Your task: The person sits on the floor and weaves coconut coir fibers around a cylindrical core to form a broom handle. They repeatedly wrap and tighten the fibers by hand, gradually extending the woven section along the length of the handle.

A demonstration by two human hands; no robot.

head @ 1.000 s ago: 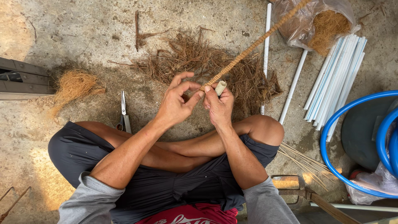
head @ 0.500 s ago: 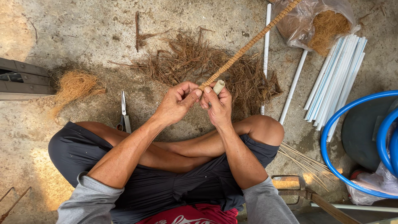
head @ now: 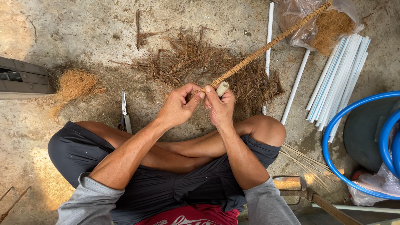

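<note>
I sit cross-legged on a concrete floor. My right hand grips the near end of a long stick wound with brown fibre cord; its bare pale tip pokes out above my fingers. The stick runs up and to the right toward a plastic bag. My left hand pinches the fibre at the same end, thumb and fingers pressed against my right hand's fingertips. A heap of loose brown fibre lies on the floor just beyond my hands.
Scissors lie left of my knee. A tuft of golden fibre sits by dark boards at left. White pipes, a plastic bag of fibre and blue hose are at right. Thin sticks lie beside my right knee.
My left hand's fingers have closed from spread above the stick to a pinch on its end. The stick and right hand stay almost still.
</note>
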